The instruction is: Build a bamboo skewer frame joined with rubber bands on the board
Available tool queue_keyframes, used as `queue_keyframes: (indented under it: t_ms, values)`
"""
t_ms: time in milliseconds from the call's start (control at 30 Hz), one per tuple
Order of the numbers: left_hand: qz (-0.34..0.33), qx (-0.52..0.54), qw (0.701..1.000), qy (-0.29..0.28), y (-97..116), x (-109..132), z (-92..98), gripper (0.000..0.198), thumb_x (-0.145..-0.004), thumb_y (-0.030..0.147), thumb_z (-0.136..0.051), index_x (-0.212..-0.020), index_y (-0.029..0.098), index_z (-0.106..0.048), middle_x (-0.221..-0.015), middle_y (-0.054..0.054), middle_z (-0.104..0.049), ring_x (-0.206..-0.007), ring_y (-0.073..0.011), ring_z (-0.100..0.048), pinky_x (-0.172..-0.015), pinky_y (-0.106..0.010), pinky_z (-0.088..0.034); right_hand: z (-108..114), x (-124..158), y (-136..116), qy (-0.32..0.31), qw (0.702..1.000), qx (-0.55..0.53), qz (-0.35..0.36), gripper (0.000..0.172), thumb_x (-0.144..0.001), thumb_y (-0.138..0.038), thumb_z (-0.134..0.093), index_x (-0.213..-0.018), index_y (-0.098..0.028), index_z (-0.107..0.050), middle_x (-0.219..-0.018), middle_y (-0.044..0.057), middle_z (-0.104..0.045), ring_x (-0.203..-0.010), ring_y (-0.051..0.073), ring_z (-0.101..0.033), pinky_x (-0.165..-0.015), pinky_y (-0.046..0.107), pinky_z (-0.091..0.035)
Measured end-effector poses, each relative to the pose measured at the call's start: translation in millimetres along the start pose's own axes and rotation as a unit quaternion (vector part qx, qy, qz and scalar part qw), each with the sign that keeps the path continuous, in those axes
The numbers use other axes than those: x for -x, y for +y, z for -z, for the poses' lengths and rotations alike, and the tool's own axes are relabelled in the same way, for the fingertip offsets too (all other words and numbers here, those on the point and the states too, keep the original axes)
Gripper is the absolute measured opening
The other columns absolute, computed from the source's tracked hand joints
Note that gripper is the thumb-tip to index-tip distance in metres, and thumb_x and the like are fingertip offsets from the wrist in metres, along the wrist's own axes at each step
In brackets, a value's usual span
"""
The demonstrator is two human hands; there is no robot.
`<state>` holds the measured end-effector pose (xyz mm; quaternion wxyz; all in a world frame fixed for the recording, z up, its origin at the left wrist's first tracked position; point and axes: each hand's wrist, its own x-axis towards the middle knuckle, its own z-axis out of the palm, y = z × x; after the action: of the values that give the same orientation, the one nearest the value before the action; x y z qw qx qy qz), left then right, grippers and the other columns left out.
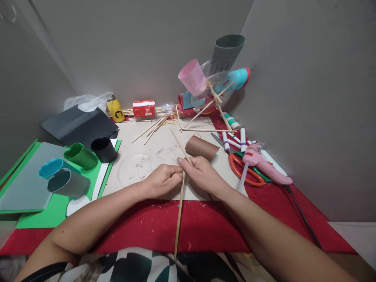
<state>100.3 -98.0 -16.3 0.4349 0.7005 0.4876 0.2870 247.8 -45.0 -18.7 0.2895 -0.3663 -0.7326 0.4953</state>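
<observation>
My left hand [162,181] and my right hand [200,169] meet over the beige board [138,164], both closed on thin wooden sticks. One stick [178,219] runs from the hands down toward my lap. Another stick [178,144] slants up and away from my right hand's fingers. The two sticks cross where my fingers pinch them. A brown cardboard tube [202,147] lies just behind my right hand.
Green [80,155], black [103,149], blue [55,167] and grey [68,183] paper cylinders lie at the left on green sheets. A pink glue gun [264,163], orange scissors [243,172] and glue sticks [234,140] lie at the right. A stick frame with a pink cup [193,77] stands in the far corner. Loose sticks [152,129] lie farther back.
</observation>
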Motion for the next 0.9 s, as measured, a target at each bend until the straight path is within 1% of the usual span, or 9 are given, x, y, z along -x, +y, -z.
queue_keyframes:
  t_ms: [167, 267, 400, 500, 667, 767, 900]
  values:
    - [-0.007, 0.026, 0.999, -0.028, 0.5, 1.7, 0.8, 0.025, -0.088, 0.026, -0.033, -0.065, 0.018, -0.041, -0.057, 0.005, -0.037, -0.052, -0.0079, -0.033, -0.052, -0.021, -0.029, 2.9, -0.1, 0.7, -0.004, 1.0, -0.001, 0.0, 0.046, -0.083, -0.051, -0.042, -0.05, -0.021, -0.037, -0.048, -0.003, -0.033, -0.048, 0.01, -0.031, -0.045, 0.023, -0.027]
    - [0.004, 0.042, 0.998, -0.038, 2.6, 2.1, 1.6, 0.024, -0.086, 0.024, -0.033, -0.065, 0.018, -0.042, -0.054, 0.006, -0.037, -0.05, -0.0078, -0.033, -0.05, -0.021, -0.028, 2.5, 0.3, 0.8, -0.007, 1.0, 0.002, -0.002, 0.045, -0.083, -0.052, -0.042, -0.05, -0.021, -0.035, -0.049, -0.004, -0.032, -0.048, 0.01, -0.031, -0.045, 0.023, -0.026]
    - [0.042, 0.009, 0.999, -0.018, 6.3, 0.2, 2.9, 0.021, -0.075, 0.018, -0.036, -0.055, 0.018, -0.037, -0.051, 0.006, -0.032, -0.049, -0.0069, -0.028, -0.048, -0.022, -0.024, -2.2, -0.1, 5.1, -0.016, 1.0, 0.022, 0.007, 0.045, -0.084, -0.052, -0.04, -0.051, -0.022, -0.029, -0.051, -0.005, -0.026, -0.048, 0.009, -0.026, -0.046, 0.024, -0.024]
    - [0.074, -0.002, 0.997, -0.003, 8.2, -1.1, 2.6, 0.024, -0.073, 0.021, -0.036, -0.05, 0.018, -0.033, -0.049, 0.006, -0.028, -0.047, -0.0065, -0.026, -0.046, -0.022, -0.021, -6.3, -0.9, 10.6, -0.023, 0.999, 0.036, 0.009, 0.045, -0.085, -0.05, -0.038, -0.051, -0.022, -0.032, -0.052, -0.004, -0.027, -0.05, 0.01, -0.028, -0.046, 0.024, -0.023]
    - [0.069, -0.023, 0.997, 0.023, 7.2, -0.9, -0.4, 0.024, -0.071, 0.023, -0.039, -0.048, 0.018, -0.035, -0.049, 0.005, -0.029, -0.049, -0.0071, -0.028, -0.048, -0.022, -0.022, -8.4, -0.8, 12.1, -0.025, 0.999, 0.021, 0.004, 0.044, -0.086, -0.048, -0.04, -0.052, -0.021, -0.034, -0.053, -0.003, -0.031, -0.051, 0.01, -0.032, -0.046, 0.024, -0.025]
    - [0.057, -0.001, 0.998, 0.031, 3.9, -1.1, -2.4, 0.023, -0.072, 0.023, -0.039, -0.05, 0.018, -0.036, -0.05, 0.006, -0.03, -0.05, -0.0071, -0.028, -0.049, -0.022, -0.023, -7.7, -0.7, 10.1, -0.018, 1.0, 0.009, -0.005, 0.045, -0.085, -0.051, -0.041, -0.052, -0.021, -0.036, -0.052, -0.003, -0.032, -0.05, 0.01, -0.031, -0.046, 0.024, -0.026]
    - [0.065, 0.077, 0.995, 0.027, 0.0, -1.9, -3.8, 0.021, -0.072, 0.023, -0.038, -0.051, 0.018, -0.037, -0.047, 0.006, -0.032, -0.046, -0.0065, -0.028, -0.047, -0.022, -0.023, -6.2, -0.9, 7.1, -0.008, 1.0, -0.011, -0.003, 0.047, -0.083, -0.054, -0.043, -0.05, -0.021, -0.036, -0.05, -0.004, -0.032, -0.048, 0.009, -0.029, -0.045, 0.024, -0.026]
